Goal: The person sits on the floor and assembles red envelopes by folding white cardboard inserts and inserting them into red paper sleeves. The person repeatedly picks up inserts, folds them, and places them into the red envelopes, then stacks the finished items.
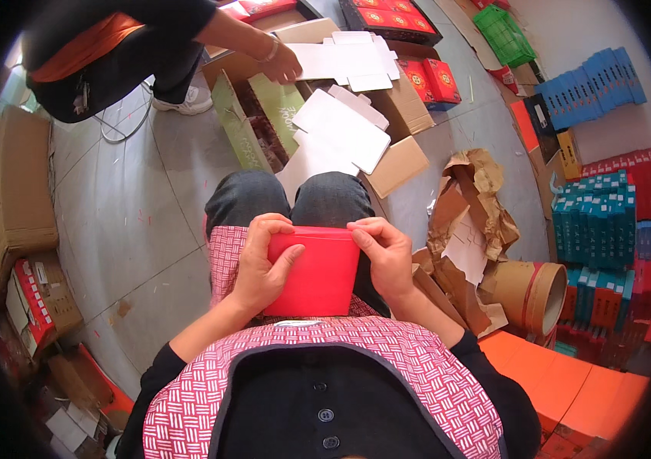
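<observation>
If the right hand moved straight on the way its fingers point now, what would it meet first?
The right hand points left along the red box top edge, so it would probably meet the left hand first.

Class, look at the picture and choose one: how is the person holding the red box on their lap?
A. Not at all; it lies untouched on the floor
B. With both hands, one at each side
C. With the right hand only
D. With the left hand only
B. The left hand grips the left side of the red box and the right hand pinches its upper right edge, over the knees.
</observation>
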{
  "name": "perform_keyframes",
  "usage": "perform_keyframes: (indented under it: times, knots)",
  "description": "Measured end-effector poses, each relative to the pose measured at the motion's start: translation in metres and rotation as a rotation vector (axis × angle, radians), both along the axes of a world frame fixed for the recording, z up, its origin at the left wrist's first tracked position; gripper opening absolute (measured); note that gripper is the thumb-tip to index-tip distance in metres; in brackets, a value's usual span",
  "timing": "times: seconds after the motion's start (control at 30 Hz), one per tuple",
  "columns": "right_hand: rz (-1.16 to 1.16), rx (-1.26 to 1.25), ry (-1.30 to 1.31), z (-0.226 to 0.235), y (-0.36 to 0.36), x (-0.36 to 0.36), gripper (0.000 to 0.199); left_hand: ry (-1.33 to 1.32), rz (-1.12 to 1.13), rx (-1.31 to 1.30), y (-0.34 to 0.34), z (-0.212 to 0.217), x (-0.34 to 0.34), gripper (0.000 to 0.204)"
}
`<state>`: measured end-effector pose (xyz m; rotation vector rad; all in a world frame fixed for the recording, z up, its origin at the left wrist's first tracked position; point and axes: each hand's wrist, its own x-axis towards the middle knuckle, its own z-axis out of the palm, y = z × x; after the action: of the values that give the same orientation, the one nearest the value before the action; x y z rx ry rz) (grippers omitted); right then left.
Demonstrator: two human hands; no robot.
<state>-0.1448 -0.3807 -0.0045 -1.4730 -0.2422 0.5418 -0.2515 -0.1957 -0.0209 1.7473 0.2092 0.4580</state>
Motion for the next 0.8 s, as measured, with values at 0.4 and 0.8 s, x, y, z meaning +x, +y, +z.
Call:
perform_keyframes:
  times: [0.4,0.8]
  knots:
    - [0.04,0.06,-0.3,-0.01,0.016,-0.042,0.014,-0.112,-0.203,-0.491,0.006,-0.012,-0.005,0.035]
    - [0.127,0.065,-0.317,-0.005,0.0,-0.05,0.018,0.109,-0.222,-0.514,-0.001,-0.005,-0.013,0.019]
